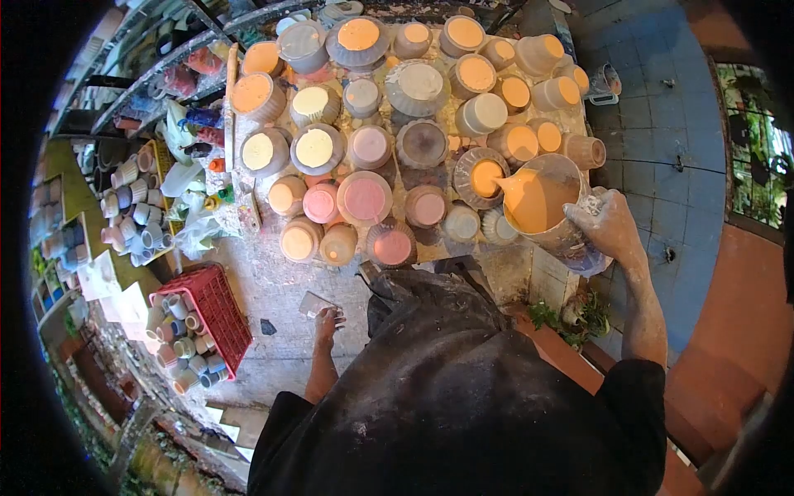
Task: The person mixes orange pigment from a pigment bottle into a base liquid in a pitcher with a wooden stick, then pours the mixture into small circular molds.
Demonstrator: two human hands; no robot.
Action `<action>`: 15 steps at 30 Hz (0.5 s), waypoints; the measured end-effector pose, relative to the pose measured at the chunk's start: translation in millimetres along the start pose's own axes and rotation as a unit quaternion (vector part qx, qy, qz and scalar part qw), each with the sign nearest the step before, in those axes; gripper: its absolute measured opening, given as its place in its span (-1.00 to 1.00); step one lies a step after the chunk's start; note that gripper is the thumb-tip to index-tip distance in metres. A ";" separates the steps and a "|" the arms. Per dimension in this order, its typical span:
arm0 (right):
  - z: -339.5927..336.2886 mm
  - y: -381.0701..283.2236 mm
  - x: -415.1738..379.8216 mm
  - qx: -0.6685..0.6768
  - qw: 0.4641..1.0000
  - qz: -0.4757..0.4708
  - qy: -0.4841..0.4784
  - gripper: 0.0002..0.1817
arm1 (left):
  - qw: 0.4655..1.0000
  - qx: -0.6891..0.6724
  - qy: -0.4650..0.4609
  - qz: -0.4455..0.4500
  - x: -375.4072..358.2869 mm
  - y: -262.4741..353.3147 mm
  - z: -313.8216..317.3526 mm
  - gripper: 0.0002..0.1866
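My right hand (pixel 608 221) is closed on a large pitcher (pixel 571 248) of orange liquid at the table's right front. The pitcher is tilted left, and orange liquid runs from its lip into a fluted mold (pixel 482 177) just beside it. My left hand (pixel 328 321) hangs low in front of the table with a small flat scraper (pixel 313 304) held at its fingers. Round molds filled with orange, yellow, pink and grey material stand in rows on the splattered table (pixel 281 277), among them a pink-filled one (pixel 365 198) and a yellow-filled one (pixel 318 149).
A red crate (pixel 227 318) full of small pots lies on the floor at the left. More pots (pixel 136 198) stand farther left, near plastic bags (pixel 198 227). A flat tool (pixel 251 208) lies on the table's left edge. Behind the right corner is a white-handled bucket (pixel 606 83).
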State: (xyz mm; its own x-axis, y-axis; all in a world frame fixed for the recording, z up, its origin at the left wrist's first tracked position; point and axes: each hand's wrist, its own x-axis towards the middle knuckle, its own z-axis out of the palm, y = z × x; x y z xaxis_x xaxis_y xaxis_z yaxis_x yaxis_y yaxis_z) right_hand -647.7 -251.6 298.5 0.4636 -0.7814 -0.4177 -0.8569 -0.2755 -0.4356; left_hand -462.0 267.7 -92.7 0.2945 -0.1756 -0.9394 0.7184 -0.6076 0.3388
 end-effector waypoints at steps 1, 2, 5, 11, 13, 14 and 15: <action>-1.0 -1.9 0.1 -0.012 1.000 0.004 -0.007 -0.66 | 1.000 0.001 0.000 0.002 -0.1 1.0 0.4 -0.74; -2.6 -4.1 0.2 -0.025 1.000 0.008 -0.015 -0.65 | 1.000 0.002 0.002 0.001 -0.3 1.8 0.9 -0.74; -2.3 0.0 3.1 -0.050 0.998 0.011 -0.029 -0.62 | 1.000 0.000 0.008 -0.008 0.8 0.6 -0.2 -0.74; -4.2 -7.7 2.0 -0.043 0.999 0.006 -0.031 -0.61 | 1.000 -0.007 0.005 -0.007 6.4 -6.4 -5.7 -0.74; -5.4 -11.0 1.7 -0.056 0.998 0.013 -0.026 -0.59 | 1.000 -0.009 0.008 -0.007 6.1 -5.7 -5.5 -0.74; -5.6 -12.4 0.7 -0.069 0.997 0.014 -0.016 -0.59 | 1.000 -0.009 0.008 -0.009 5.9 -5.7 -5.2 -0.74; -5.5 -13.1 0.0 -0.082 0.997 0.016 -0.005 -0.58 | 1.000 -0.010 0.009 -0.010 5.5 -4.3 -4.4 -0.74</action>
State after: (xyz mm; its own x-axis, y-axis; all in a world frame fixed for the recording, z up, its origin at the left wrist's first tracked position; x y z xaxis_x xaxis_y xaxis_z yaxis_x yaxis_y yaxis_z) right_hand -637.8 -251.0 308.6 0.4378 -0.7855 -0.4373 -0.8957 -0.3394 -0.2871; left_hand -460.7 272.7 -99.0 0.2906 -0.1494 -0.9451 0.7368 -0.5953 0.3206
